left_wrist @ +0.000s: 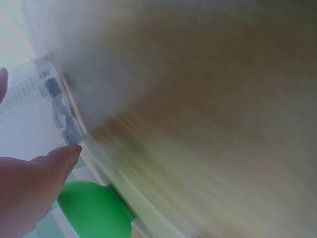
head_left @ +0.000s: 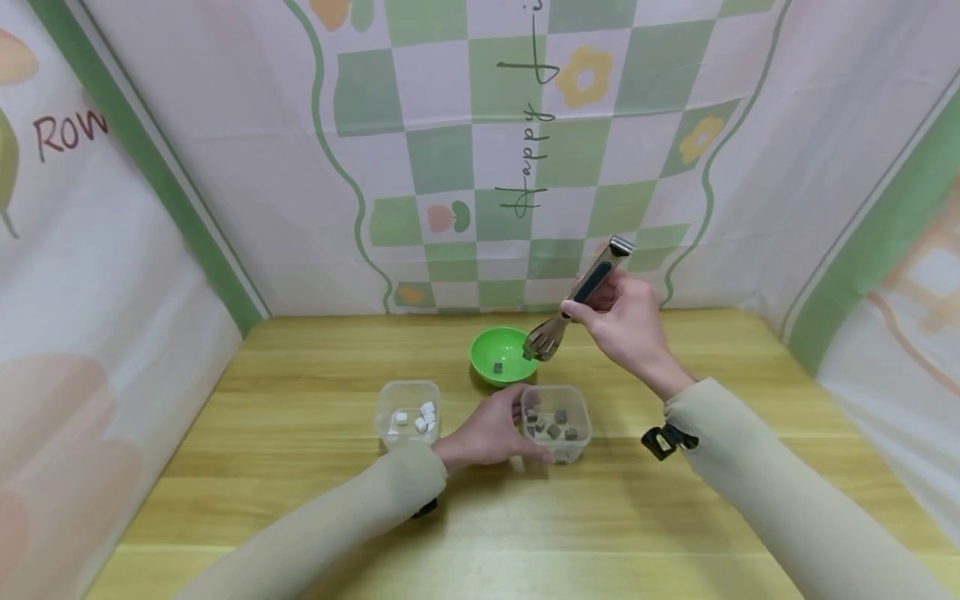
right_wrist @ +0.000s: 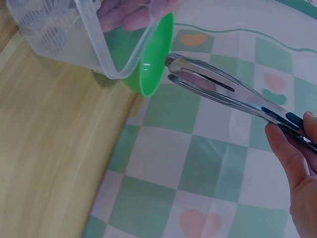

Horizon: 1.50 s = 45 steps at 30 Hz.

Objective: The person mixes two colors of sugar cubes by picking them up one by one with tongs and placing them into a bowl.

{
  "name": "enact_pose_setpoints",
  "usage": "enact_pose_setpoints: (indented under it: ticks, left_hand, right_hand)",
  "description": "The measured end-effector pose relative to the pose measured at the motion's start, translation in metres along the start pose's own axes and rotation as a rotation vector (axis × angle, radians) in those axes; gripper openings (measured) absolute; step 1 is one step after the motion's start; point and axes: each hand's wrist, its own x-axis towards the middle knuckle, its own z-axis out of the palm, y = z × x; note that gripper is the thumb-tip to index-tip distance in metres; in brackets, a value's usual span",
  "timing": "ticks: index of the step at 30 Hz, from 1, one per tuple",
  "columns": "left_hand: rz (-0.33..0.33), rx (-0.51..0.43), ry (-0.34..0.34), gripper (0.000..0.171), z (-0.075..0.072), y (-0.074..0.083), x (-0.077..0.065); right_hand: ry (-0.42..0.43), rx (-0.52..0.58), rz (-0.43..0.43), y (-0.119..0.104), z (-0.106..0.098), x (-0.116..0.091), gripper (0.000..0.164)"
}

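Note:
Metal tongs [head_left: 581, 296] with dark grip panels are held by my right hand [head_left: 630, 321], thumb on one side and fingers on the other. A small dark cube [right_wrist: 171, 58] sits at the tongs' tips, which overlap the right rim of the green bowl [head_left: 491, 343] in the head view. One dark cube [head_left: 498, 367] lies inside that bowl. My left hand [head_left: 491, 429] grips a clear plastic container [head_left: 579, 454] from its left side, thumb at the near side and fingers at the far side. Several dark cubes [head_left: 554, 431] lie on its bottom.
Another clear container [head_left: 384, 412] with several white cubes [head_left: 422, 424] stands left of my left hand. All stand on a wooden table [head_left: 315, 500]. A green-and-white checked cloth [head_left: 510, 150] hangs behind its back edge, with printed cloths on both sides.

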Motion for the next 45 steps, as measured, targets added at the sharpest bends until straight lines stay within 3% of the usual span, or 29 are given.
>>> enact_pose_setpoints:
  ticks: [7,20,27,35,45]
  left_hand:
    - [0.005,-0.001,-0.006,0.094,0.0,-0.002,0.001]
    - [0.012,0.003,-0.015,0.094,-0.002,0.002,0.001]
    - [0.006,-0.003,-0.012,0.096,-0.001,0.0,0.001]
    - [-0.007,-0.016,-0.01,0.097,-0.001,-0.002,0.002]
    - [-0.006,-0.014,-0.001,0.1,-0.001,-0.003,0.003]
  right_hand:
    - [-0.029,-0.005,0.062,0.013,0.011,0.004,0.017]
    - [-0.014,0.037,0.094,0.019,0.02,0.004,0.025]
    - [0.015,0.08,0.072,0.013,0.007,-0.006,0.033]
    - [0.047,0.127,-0.017,-0.006,-0.013,-0.016,0.026]
    - [0.034,0.115,-0.009,-0.013,-0.026,-0.036,0.021]
